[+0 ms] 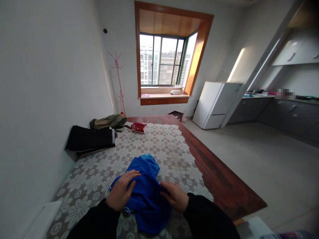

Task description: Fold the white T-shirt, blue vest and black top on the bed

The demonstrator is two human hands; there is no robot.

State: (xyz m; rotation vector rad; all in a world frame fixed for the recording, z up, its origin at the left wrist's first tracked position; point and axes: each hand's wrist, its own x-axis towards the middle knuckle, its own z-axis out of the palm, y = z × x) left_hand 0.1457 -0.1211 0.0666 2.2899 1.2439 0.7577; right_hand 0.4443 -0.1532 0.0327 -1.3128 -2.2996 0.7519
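Note:
A blue cloth (pixel 147 196) with white lettering near its lower left edge lies rumpled on the flower-patterned tablecloth (pixel 169 146). Its far end shows a lighter blue, layered part. My left hand (pixel 122 191) rests on the cloth's left side, fingers apart and thumb spread. At the right edge of the cloth, my right hand (pixel 175 196) has its fingers curled and pressed together on the fabric.
Folded black cloth (pixel 89 138), a green bag (pixel 108 121) and a red packet (pixel 139 127) lie towards the table's far left. The wooden table edge (pixel 224 179) runs along the right. A wall borders the left side.

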